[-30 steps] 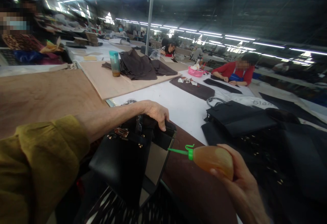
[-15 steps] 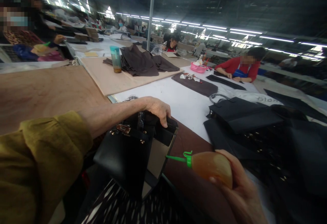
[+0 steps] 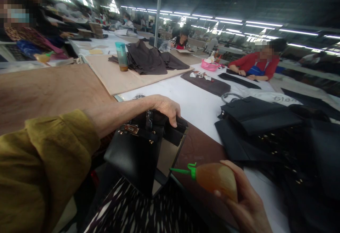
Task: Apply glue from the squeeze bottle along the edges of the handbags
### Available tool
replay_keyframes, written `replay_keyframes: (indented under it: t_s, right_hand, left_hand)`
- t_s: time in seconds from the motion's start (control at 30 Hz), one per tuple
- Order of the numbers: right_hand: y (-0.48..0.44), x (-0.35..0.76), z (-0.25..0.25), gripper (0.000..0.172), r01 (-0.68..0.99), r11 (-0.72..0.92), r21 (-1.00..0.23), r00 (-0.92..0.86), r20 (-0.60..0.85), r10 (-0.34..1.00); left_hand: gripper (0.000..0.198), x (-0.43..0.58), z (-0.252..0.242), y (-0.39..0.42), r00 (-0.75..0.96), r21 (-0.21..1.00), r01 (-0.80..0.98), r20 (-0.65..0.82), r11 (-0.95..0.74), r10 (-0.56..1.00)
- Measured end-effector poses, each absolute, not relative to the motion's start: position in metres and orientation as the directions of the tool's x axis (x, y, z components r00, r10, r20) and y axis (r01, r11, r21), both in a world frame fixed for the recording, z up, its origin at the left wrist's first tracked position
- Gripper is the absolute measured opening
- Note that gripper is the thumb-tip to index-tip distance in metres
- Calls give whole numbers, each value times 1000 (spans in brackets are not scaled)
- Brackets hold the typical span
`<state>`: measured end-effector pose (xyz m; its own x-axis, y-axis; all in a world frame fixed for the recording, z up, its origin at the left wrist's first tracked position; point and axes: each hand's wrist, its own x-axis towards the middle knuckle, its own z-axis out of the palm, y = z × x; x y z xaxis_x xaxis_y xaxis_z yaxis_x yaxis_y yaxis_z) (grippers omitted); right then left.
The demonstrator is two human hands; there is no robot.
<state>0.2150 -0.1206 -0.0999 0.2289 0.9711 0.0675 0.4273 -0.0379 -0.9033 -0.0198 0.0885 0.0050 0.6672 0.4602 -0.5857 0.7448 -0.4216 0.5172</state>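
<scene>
Bag [image 3: 135, 158] tilts at the near edge of the table [image 3: 183, 93], fingers of the left hand [image 3: 168, 108] clasping its top corner, apparently to steady its side toward the bottle [image 3: 214, 178] grasped by the right hand [image 3: 245, 194].

Bottle [image 3: 212, 178] right of handbag [image 3: 134, 160]

The left hand [image 3: 168, 107] holds the top of a black bag [image 3: 134, 158] by the white table's [image 3: 172, 89] near edge. The right hand [image 3: 245, 194] holds a fat orange bottle [image 3: 216, 180]. Its green tip [image 3: 180, 170] points at the bag's side. A brown sheet [image 3: 204, 146] lies along the near edge. A pink basket [image 3: 209, 65] sits near the far edge, where a person in red [image 3: 273, 64] leans.
</scene>
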Motion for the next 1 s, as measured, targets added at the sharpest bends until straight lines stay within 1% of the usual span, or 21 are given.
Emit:
replay_keyframes:
  t_s: [0.1,0.3,0.43,0.57,0.63,0.77,0.87,0.93,1.0]
  right_hand:
    - [-125,210,-102,53,404,-24,-915,228,75,971]
    - [-127,206,-105,52,408,6,-913,195,94,976]
    - [-117,211,-96,53,450,20,-893,225,135,965]
    - [-101,221,-83,55,531,54,-846,241,212,947]
    - [-94,223,-77,57,540,52,-840,271,233,934]
    - [-90,218,-68,64,456,72,-887,372,264,890]
    - [-91,215,-62,64,422,100,-901,407,287,867]
    - [-92,216,-61,62,373,73,-925,424,240,873]
    - [-93,219,-61,61,262,47,-964,423,159,892]
  left_hand:
    - [33,-21,4,90,674,528,739,-588,-419,447]
    - [36,-23,0,94,672,544,741,-588,-394,450]
    - [33,-25,-2,94,682,575,731,-592,-368,431]
    - [32,-25,1,91,675,577,736,-588,-353,446]
    - [32,-25,3,90,669,571,742,-589,-352,453]
    - [36,-27,5,91,679,568,734,-581,-373,450]
    - [37,-28,12,96,688,565,724,-556,-394,467]
    - [34,-28,23,99,697,529,716,-519,-455,494]
    - [31,-25,37,101,716,445,698,-449,-561,535]
